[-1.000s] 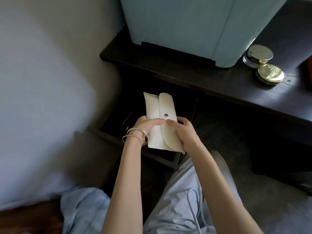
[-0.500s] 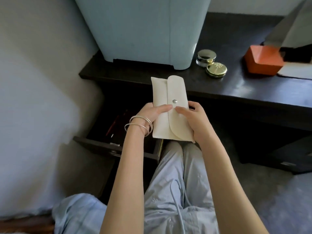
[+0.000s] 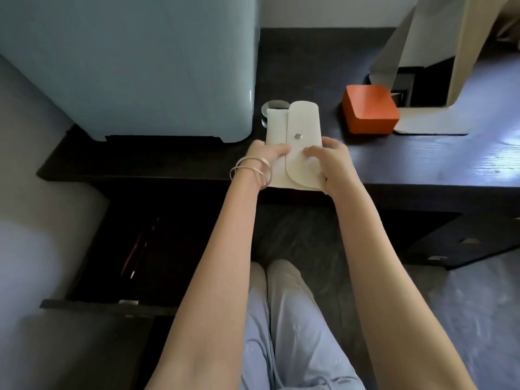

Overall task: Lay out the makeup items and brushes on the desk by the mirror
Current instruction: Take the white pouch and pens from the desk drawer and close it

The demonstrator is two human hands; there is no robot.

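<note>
Left hand [image 3: 266,154]: bangles at the wrist, fingers and thumb curled round the left edge of the pouch [image 3: 292,147], thumb lying across its face toward the flap.
Right hand [image 3: 327,161]: fingers bent over the lower part of the flap, gripping the right edge; the fingertips sit just below the snap [image 3: 298,135].

Pouch: cream, soft, long and flat, flap closed by one metal snap. Held over the front part of the desk [image 3: 422,164], near end at the desk edge. Whether its underside touches the wood cannot be told. Contents not visible.

Desk: dark wood. On it, a pale blue case [image 3: 140,66] at the left, a round metal-lidded jar [image 3: 271,106] half hidden behind the far end of the pouch, an orange box [image 3: 370,109] to the right, and the cream base of the mirror [image 3: 430,80] just beyond the box.

Drawer [image 3: 126,249]: open below the desk at the left, thin dark sticks lying inside.

Step in hand, as judged: setting the pouch down and opening it, so little of the task appears done.

Handling notes:
- Lower the pouch flat before letting go; the near end overhangs or meets the edge, so slide it further in.
- Keep the far end off the jar, which it could nudge.
- Hold the body down with the left hand while the right lifts the flap at the snap; soft material will buckle if pulled one-handed.
- Leave bare wood between pouch and box for the items.
</note>
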